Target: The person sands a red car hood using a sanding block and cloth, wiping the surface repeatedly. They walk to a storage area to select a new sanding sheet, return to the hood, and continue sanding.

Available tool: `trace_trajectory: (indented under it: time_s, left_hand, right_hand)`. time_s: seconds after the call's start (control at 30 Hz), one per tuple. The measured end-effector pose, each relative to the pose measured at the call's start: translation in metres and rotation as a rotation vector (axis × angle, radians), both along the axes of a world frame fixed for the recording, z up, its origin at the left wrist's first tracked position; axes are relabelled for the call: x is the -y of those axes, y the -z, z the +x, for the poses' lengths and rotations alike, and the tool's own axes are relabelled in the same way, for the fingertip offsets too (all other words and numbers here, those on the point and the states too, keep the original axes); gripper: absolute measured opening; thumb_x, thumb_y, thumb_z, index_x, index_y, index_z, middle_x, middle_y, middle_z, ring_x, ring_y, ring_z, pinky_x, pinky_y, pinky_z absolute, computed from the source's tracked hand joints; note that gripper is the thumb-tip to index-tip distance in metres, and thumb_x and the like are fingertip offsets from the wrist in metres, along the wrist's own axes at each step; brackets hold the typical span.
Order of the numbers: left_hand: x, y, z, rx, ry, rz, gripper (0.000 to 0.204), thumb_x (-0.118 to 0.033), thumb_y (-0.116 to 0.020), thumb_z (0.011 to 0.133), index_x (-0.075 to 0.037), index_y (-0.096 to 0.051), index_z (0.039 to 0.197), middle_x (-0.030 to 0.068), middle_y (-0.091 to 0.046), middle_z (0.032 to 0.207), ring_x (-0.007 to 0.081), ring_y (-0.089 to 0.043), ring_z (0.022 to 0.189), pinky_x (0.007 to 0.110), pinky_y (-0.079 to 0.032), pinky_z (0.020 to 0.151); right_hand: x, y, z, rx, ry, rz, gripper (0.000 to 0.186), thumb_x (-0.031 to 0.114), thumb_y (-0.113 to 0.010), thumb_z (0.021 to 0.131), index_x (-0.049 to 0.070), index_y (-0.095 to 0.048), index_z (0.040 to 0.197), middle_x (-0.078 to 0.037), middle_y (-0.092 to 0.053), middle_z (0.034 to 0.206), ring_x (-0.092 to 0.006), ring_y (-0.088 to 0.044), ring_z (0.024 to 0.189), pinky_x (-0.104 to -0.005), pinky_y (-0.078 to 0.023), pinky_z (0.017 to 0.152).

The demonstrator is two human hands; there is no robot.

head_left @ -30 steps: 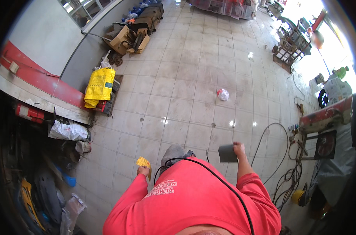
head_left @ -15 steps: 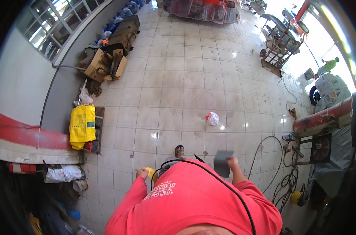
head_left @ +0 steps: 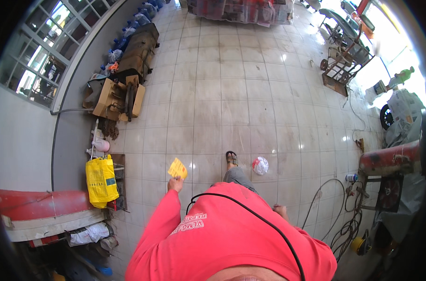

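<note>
My left hand [head_left: 175,184] is closed on the lower edge of a small yellow sheet [head_left: 177,168] with orange print, held above the tiled floor. Whether it is paper or a flat packet, I cannot tell. At my right side, my right hand [head_left: 280,209] hangs low with its fingers curled; whatever they hold is hidden from view. Ahead of my right hand, a round white and red plastic bundle [head_left: 260,166] lies on the floor. One sandaled foot [head_left: 231,158] is stepping forward.
On the left stand a yellow bag [head_left: 102,181], an open cardboard box [head_left: 111,98] and a long brown case [head_left: 137,49]. At right are a hand truck [head_left: 338,65], a red cylindrical tank [head_left: 392,159] and coiled hoses [head_left: 346,234]. A plastic-covered load [head_left: 241,11] stands far ahead.
I have moved forward, and the floor bundle is closer. My left hand has swung ahead with the yellow sheet. My right hand has swung back, and the grey sheet in it has left view.
</note>
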State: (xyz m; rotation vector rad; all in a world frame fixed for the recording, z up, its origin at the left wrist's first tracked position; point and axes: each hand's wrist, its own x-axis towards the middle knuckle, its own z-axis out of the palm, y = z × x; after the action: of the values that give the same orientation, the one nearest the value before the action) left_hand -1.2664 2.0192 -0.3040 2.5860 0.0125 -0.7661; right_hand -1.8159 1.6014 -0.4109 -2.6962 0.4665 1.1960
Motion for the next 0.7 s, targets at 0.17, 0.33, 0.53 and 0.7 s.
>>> trace_trajectory:
  time_s: [0.17, 0.33, 0.53, 0.7]
  left_hand:
    - [0.016, 0.005, 0.033, -0.168, -0.176, 0.133, 0.04, -0.034, -0.084, 0.081, -0.012, -0.079, 0.114, 0.0134, -0.079, 0.106, 0.0293, -0.076, 0.096, 0.042, -0.059, 0.089]
    - [0.043, -0.016, 0.066, -0.254, -0.56, -0.019, 0.037, -0.028, -0.084, 0.084, -0.007, -0.078, 0.114, 0.0126, -0.079, 0.1, 0.0252, -0.076, 0.08, 0.041, -0.062, 0.067]
    - [0.122, -0.012, 0.153, -0.233, -0.388, -0.019, 0.032, -0.028, -0.08, 0.087, -0.004, -0.08, 0.107, 0.0145, -0.078, 0.09, 0.0266, -0.077, 0.076, 0.041, -0.062, 0.058]
    - [0.132, 0.075, 0.288, -0.162, -0.039, 0.001, 0.037, -0.033, -0.078, 0.085, -0.003, -0.08, 0.106, 0.0165, -0.078, 0.09, 0.033, -0.078, 0.08, 0.045, -0.061, 0.06]
  right_hand:
    - [0.16, -0.015, 0.243, 0.377, 0.563, -0.002, 0.04, 0.027, -0.055, 0.092, 0.008, -0.079, 0.119, -0.018, -0.074, 0.124, -0.0344, -0.073, 0.111, -0.0438, -0.058, 0.094]
    - [0.272, -0.133, 0.517, 0.686, 0.697, 0.163, 0.046, 0.024, -0.07, 0.079, 0.007, -0.077, 0.122, -0.019, -0.075, 0.121, -0.0347, -0.071, 0.117, -0.0409, -0.055, 0.102]
    - [0.315, -0.191, 0.724, 0.802, 0.728, 0.299, 0.046, 0.019, -0.07, 0.081, 0.01, -0.076, 0.125, -0.02, -0.076, 0.119, -0.037, -0.071, 0.116, -0.0409, -0.055, 0.103]
    - [0.342, -0.129, 0.727, 0.64, 0.856, 0.152, 0.038, 0.017, -0.071, 0.08, 0.018, -0.08, 0.117, -0.018, -0.076, 0.116, -0.0357, -0.072, 0.113, -0.0441, -0.057, 0.101]
